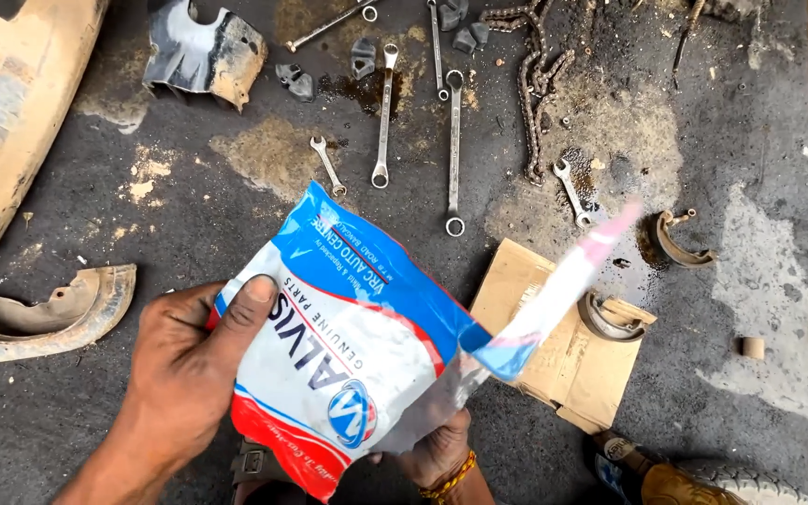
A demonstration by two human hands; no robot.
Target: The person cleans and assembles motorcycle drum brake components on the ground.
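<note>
At the far left, a rusty mudguard piece (44,313) is seen on the oily floor (189,215). Near the middle, a blue, white and red plastic bag (348,346) is held above the floor: the left hand (184,369) is closed on its left edge, the right hand (440,451) is closed on its lower corner. A torn strip (563,281) stands out to the right, so the opening step seems in hand. Further, spanners (383,117) and a chain (537,89) are laid. At the right, brake shoes (610,316) rest on a cardboard piece (554,360). Next, a wider mouth is probably needed.
</note>
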